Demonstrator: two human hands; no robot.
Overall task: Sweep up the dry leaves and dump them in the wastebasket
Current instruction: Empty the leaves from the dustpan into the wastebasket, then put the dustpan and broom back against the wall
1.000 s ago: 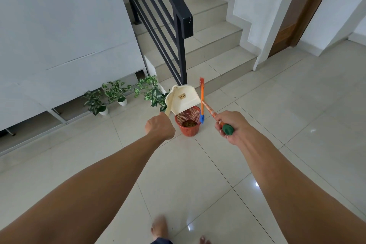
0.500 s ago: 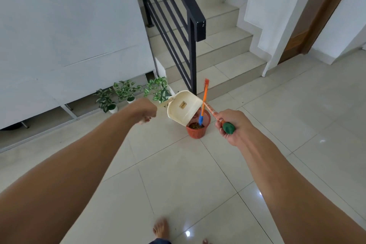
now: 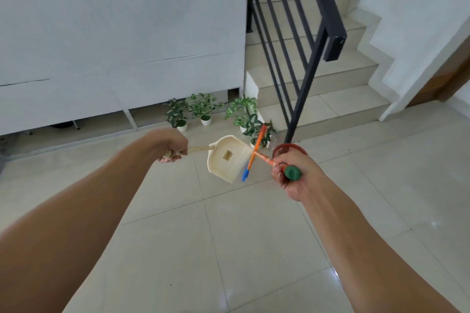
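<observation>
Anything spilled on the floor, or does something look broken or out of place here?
Nothing stands out. The floor tiles show no leaves or spills. The left hand holds the cream dustpan tipped, its inside empty, beside the red wastebasket, which is upright. The right hand grips the broom handle. The potted plants are upright.

left hand (image 3: 171, 146) grips dustpan (image 3: 229, 157) (tilted); right hand (image 3: 292, 175) grips broom (image 3: 256, 150).

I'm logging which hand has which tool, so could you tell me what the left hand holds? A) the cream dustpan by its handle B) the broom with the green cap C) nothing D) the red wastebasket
A: the left hand is closed around the handle of the cream dustpan, while the right hand grips the broom.
</observation>
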